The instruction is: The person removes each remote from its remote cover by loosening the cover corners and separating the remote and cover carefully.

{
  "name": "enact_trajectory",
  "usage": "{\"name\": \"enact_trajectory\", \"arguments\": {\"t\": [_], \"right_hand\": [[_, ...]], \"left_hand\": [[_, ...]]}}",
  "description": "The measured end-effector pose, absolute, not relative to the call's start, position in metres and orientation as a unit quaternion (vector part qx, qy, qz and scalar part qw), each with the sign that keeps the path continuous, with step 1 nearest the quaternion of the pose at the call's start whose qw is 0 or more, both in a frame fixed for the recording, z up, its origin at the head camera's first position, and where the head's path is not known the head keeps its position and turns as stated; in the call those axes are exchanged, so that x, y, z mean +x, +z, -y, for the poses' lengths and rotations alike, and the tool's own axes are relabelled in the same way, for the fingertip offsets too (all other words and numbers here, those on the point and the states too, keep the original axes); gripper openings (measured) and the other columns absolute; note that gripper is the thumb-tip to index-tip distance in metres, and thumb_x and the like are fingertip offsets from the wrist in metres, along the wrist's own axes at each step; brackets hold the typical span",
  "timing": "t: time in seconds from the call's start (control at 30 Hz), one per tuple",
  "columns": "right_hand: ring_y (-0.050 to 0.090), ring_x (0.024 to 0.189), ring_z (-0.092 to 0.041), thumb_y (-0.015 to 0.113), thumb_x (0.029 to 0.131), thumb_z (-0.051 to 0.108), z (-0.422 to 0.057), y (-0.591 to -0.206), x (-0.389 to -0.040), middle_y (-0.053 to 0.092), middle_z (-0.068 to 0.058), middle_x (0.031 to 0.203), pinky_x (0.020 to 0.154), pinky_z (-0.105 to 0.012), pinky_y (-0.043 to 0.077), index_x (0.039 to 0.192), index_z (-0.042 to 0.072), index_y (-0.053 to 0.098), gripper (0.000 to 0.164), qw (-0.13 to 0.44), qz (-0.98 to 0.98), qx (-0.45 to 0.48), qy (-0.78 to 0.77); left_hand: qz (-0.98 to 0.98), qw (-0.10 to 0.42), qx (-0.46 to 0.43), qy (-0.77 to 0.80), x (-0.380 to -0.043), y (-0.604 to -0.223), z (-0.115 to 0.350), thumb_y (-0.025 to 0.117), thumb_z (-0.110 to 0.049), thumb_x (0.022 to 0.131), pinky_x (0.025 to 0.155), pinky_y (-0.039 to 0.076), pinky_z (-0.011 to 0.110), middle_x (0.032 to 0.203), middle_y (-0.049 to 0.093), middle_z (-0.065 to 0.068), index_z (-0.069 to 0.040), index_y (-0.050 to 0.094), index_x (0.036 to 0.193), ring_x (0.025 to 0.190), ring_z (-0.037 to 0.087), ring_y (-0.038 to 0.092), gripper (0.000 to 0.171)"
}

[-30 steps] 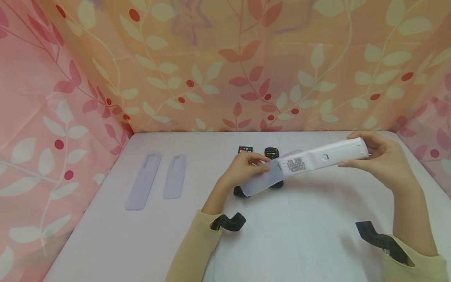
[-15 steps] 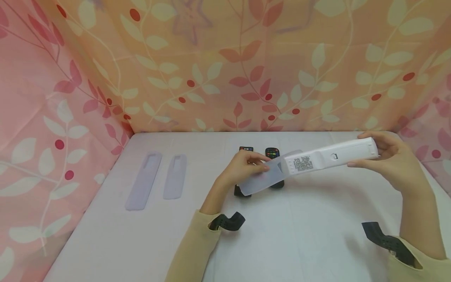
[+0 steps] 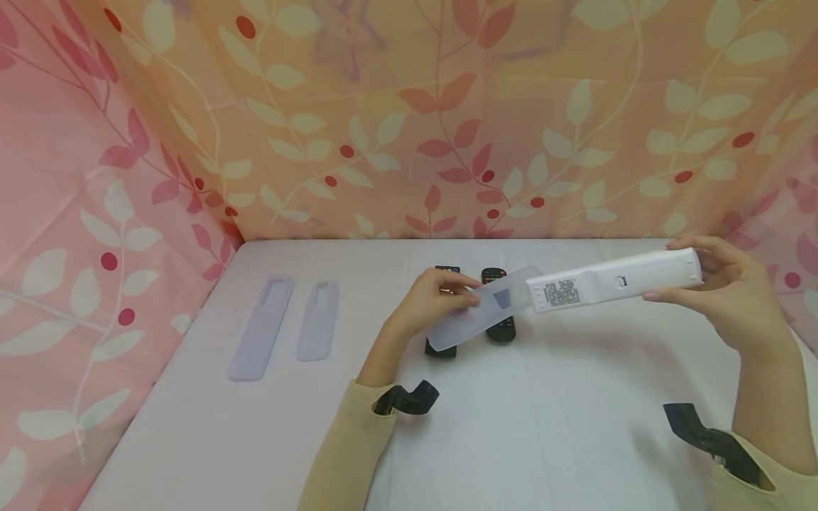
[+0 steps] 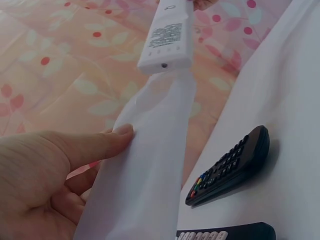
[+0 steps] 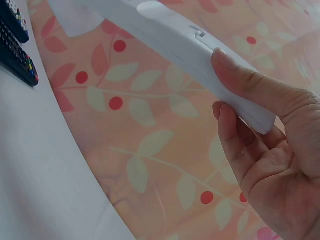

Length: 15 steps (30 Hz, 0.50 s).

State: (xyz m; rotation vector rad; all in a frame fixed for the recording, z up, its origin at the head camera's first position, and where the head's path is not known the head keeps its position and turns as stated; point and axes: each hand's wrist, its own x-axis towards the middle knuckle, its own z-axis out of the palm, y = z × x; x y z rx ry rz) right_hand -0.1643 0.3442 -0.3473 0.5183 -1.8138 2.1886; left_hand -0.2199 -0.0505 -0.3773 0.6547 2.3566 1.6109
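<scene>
My left hand [image 3: 434, 301] pinches a translucent silicone remote cover [image 4: 145, 165] between thumb and fingers, above the table. A white remote control [image 3: 613, 280], its back with a QR code and battery lid towards me, is gripped at its far end by my right hand [image 3: 722, 291]. In the left wrist view the remote's near end stands at the mouth of the cover, and they look apart or barely touching. The right wrist view shows thumb and fingers on opposite sides of the white remote.
Two black remotes lie behind and below the cover: one [image 3: 500, 330] at right, another [image 3: 441, 348] partly hidden by my left hand. Two more translucent covers lie at left, a longer one [image 3: 260, 330] and a shorter one [image 3: 317, 323]. A floral curtain [image 3: 409, 128] borders the white table.
My right hand has drawn the white remote rightwards out of the cover. The left hand has shifted slightly left with the cover, and more of the right black remote shows.
</scene>
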Motion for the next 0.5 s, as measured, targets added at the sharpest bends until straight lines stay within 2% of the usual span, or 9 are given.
{"name": "enact_trajectory", "arguments": {"t": [0.27,0.5], "right_hand": [[0.069,0.103,-0.015,0.064,0.064,-0.047,-0.3391,-0.3482,-0.1664,0.074,-0.005,0.121,0.08,-0.021,0.062,0.124,-0.012,0.063,0.069,0.149,0.639,0.179,0.733],[0.064,0.107,-0.015,0.067,0.073,-0.04,-0.3387,-0.3481,-0.1658,0.068,-0.004,0.13,0.079,-0.018,0.06,0.128,-0.008,0.064,0.063,0.154,0.657,0.175,0.717]], "left_hand": [[-0.797,0.104,0.212,0.555,-0.2203,-0.376,0.0555,0.08,-0.008,0.092,0.072,0.053,0.021,0.09,0.078,0.01,-0.003,0.079,0.12,0.077,0.01,0.066,0.028],[-0.8,0.093,0.212,0.554,-0.2197,-0.3737,0.061,0.08,-0.006,0.092,0.072,0.054,0.021,0.093,0.078,0.011,-0.002,0.079,0.12,0.075,0.009,0.065,0.028]]}}
